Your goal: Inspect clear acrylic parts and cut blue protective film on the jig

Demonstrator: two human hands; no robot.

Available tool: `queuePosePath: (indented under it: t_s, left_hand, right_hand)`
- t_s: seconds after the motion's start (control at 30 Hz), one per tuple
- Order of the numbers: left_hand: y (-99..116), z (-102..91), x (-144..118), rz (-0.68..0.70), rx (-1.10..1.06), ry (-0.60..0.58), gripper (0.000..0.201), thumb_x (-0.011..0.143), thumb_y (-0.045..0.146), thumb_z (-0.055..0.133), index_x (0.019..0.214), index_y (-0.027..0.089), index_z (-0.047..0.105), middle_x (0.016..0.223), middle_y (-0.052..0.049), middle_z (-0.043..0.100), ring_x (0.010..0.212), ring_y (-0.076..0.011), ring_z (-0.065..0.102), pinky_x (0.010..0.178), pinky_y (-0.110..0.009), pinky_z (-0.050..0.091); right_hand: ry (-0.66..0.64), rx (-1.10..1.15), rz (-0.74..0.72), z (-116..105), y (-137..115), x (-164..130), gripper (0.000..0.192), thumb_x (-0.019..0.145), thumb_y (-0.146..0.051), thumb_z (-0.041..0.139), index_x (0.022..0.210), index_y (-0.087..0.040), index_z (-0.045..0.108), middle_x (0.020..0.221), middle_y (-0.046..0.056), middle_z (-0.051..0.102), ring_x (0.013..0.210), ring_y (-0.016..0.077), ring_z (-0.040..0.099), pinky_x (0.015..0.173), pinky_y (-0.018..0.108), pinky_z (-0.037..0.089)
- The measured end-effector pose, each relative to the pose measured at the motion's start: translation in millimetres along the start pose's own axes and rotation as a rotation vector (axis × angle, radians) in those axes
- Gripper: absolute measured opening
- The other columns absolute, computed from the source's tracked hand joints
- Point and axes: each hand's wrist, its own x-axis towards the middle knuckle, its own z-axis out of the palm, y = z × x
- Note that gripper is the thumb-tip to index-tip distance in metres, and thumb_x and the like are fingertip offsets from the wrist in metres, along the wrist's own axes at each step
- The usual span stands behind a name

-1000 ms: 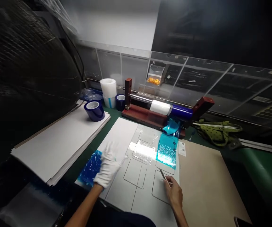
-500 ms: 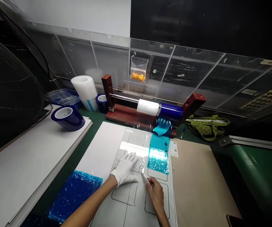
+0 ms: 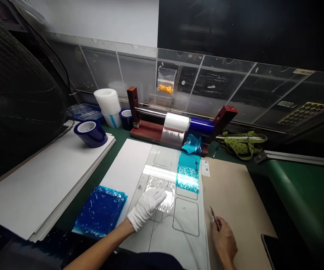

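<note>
On the green table (image 3: 297,187) in front of the person lies a white panel (image 3: 179,240) marked with rounded rectangular outlines. The left hand (image 3: 147,208), in a white glove, lies flat with its fingers spread on a patch of clear film (image 3: 162,187) that sits wrinkled on the panel's middle. Just beyond that patch, a strip of teal film (image 3: 188,179) covers another outline and runs up toward the wooden roll stand (image 3: 150,132) at the back of the table. On that stand's rod sit a white roll (image 3: 176,122) and a blue roll (image 3: 201,125) side by side.

The right hand (image 3: 225,242), bare, rests on a brown sheet (image 3: 235,202) beside the panel's right edge. Its fingers are closed around a thin metal tool (image 3: 215,218), whose tip points away from the person, clear of the panel.

Left of the gloved hand, a crumpled piece of dark blue film (image 3: 100,210) lies at the panel's near left corner. Farther left, a stack of white boards (image 3: 38,187) carries a roll of blue tape (image 3: 90,133) on its side.
</note>
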Motion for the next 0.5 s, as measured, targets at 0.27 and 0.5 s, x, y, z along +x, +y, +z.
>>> queuePosePath:
  t_s: [0.27, 0.5]
  left_hand:
    - [34.8, 40.8, -121.2, 0.056, 0.047, 0.064, 0.064, 0.079, -0.006, 0.035, 0.133, 0.027, 0.042, 0.125, -0.005, 0.060, 0.115, -0.0206, 0.055, 0.098, -0.037, 0.047]
    - [46.5, 56.4, -164.5, 0.128, 0.084, 0.038, 0.067, 0.078, 0.004, 0.049, 0.139, 0.029, 0.033, 0.133, -0.004, 0.054, 0.121, -0.0204, 0.051, 0.105, -0.036, 0.041]
  right_hand:
    - [0.048, -0.099, -0.003, -27.8, 60.6, -27.0, 0.043, 0.076, -0.042, 0.042, 0.104, -0.016, 0.062, 0.111, 0.016, 0.059, 0.100, 0.0342, 0.053, 0.081, 0.044, 0.042]
    - [0.019, 0.055, -0.124, -47.7, 47.6, -43.6, 0.036, 0.074, -0.040, 0.043, 0.097, -0.020, 0.064, 0.106, 0.010, 0.060, 0.097, 0.0282, 0.057, 0.081, 0.039, 0.045]
